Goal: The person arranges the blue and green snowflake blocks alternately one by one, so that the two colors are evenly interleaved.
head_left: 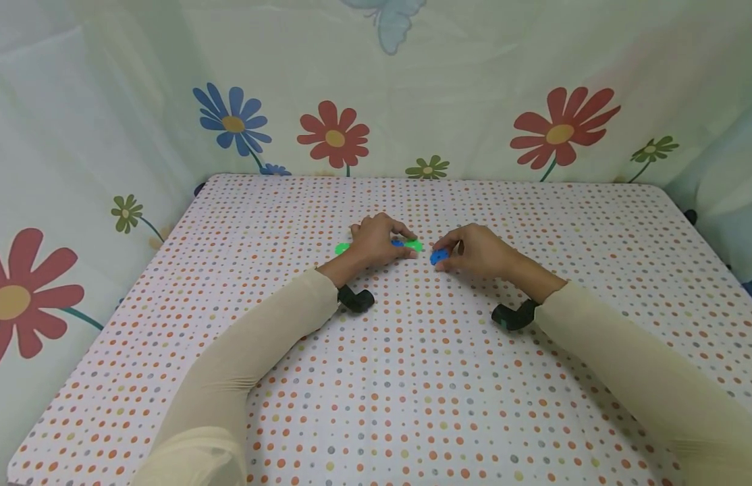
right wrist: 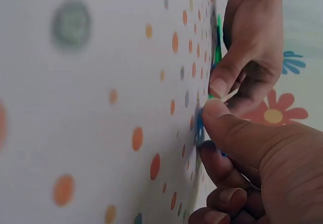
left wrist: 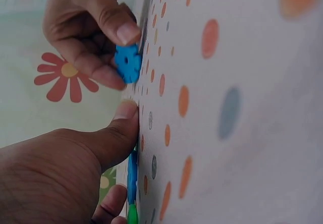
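Note:
My right hand point(head_left: 478, 251) pinches a blue notched disc point(head_left: 439, 256) between thumb and fingers, low over the table. In the left wrist view that blue disc point(left wrist: 127, 62) stands on edge, showing slots round its rim and a small hole in the middle. To its left, my left hand point(head_left: 376, 241) grips the right end of a row of flat discs with thumb and index finger. At that end is a green disc point(head_left: 415, 246), with a blue one point(head_left: 397, 243) beside it. Another green disc point(head_left: 342, 249) shows past the hand's left side; the palm hides the row's middle.
A white cloth with coloured dots covers the table point(head_left: 376, 378). Behind it hangs a pale curtain point(head_left: 461, 81) printed with flowers. A black wrist camera point(head_left: 355, 299) sits under the left wrist, and another black camera point(head_left: 513, 315) under the right.

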A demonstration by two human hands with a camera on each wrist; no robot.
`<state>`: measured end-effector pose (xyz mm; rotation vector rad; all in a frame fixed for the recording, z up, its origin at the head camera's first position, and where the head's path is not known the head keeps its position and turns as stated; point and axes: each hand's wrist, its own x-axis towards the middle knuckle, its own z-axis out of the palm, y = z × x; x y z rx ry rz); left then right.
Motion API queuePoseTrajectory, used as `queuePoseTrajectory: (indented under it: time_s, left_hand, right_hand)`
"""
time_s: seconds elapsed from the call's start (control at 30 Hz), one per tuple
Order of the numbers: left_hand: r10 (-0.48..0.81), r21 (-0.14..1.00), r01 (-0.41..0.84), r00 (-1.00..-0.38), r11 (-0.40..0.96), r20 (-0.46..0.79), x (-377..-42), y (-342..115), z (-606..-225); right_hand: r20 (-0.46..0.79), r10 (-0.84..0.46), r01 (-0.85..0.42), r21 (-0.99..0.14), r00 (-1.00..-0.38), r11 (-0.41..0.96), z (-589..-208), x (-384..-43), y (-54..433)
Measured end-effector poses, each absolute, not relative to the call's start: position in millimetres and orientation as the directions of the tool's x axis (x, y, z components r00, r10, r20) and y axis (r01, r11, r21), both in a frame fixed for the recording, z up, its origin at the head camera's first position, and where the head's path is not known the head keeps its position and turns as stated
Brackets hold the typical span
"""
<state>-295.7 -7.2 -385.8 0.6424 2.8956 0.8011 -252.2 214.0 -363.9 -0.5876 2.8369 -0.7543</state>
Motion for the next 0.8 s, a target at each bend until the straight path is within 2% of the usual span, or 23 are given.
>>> queuePoseTrajectory:
  time_s: [0.33, 0.8]
  left_hand:
    - [0.422, 0.51, 0.387, -0.905, 0.769, 0.051, -295.8, -6.0, -384.6]
    - [0.428, 0.509, 0.399, -0.901, 0.762, 0.066, -298.1, -8.1, -386.4]
  right_hand:
    - [-0.022, -0.355, -0.295, -0.512, -0.934, 0.807, -368.7, -275.4, 214.3]
    - [-0.05, -0.341, -0.263, -0.534, -0.939, 0.803, -371.8, -282.9, 211.4]
